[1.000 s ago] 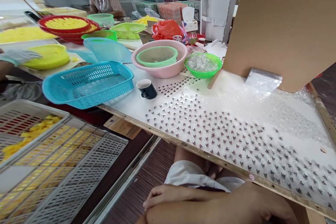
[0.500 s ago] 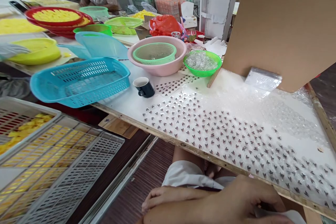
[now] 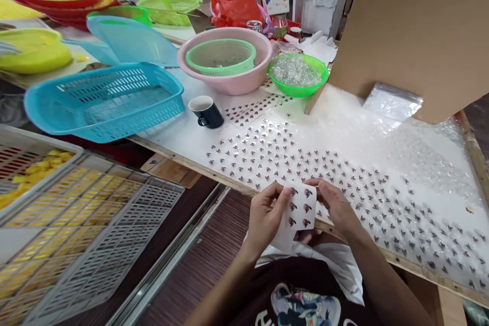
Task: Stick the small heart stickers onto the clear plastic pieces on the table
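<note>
A small white sticker sheet (image 3: 301, 207) with several dark heart-shaped stickers is held between both hands at the table's near edge. My left hand (image 3: 267, 214) pinches its left side, and my right hand (image 3: 336, 206) grips its right side. Just beyond them, the white table top (image 3: 179, 135) is covered with rows of small clear pieces carrying the same dark stickers (image 3: 344, 188). A heap of bare clear pieces (image 3: 420, 158) lies further right.
A dark cup (image 3: 206, 111), a blue basket (image 3: 103, 99), a pink bowl (image 3: 229, 81) holding a green strainer, and a green bowl of clear pieces (image 3: 298, 74) stand behind. A cardboard sheet (image 3: 412, 30) rises at right. Grey crates (image 3: 95, 224) with yellow pieces sit at left.
Both hands rose from my lap to the table edge and now hold the sticker sheet between them. The view tilted downward, so the person at the back is out of frame.
</note>
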### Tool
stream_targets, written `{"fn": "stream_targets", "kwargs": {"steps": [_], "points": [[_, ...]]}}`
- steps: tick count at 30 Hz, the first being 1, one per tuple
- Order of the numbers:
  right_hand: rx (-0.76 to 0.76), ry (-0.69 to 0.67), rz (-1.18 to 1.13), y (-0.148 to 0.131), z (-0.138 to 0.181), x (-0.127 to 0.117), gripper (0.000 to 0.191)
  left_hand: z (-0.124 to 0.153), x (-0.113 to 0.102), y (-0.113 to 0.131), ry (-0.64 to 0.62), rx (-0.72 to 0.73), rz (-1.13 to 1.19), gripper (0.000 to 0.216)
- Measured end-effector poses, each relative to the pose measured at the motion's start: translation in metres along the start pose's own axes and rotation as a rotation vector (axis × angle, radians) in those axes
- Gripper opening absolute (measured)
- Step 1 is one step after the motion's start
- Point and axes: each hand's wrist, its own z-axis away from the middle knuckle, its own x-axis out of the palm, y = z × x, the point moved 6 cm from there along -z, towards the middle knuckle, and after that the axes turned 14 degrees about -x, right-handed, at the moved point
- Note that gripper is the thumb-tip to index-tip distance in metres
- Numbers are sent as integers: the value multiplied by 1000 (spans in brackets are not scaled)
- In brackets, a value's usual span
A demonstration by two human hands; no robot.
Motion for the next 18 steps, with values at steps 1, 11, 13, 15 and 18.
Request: {"fn": "stream_targets", "kwargs": {"steps": [1,11,13,15,18], "points": [[22,-23,-17,0,0,-3,40,-1,0,-4,15,-3,-23,33],[72,2,96,13,-3,2,26,-4,8,-12,-68,-29,-77,22],[22,27,200,11,-5,-1,21,-6,6,-15,-50,-48,-62,26],[-54,52,305,5,-7,-5,16,-8,4,-20,-30,-75,-47,28],[-189,51,407,-5,-11,-6,7,-11,3,-26,-15,-106,-46,30]]}}
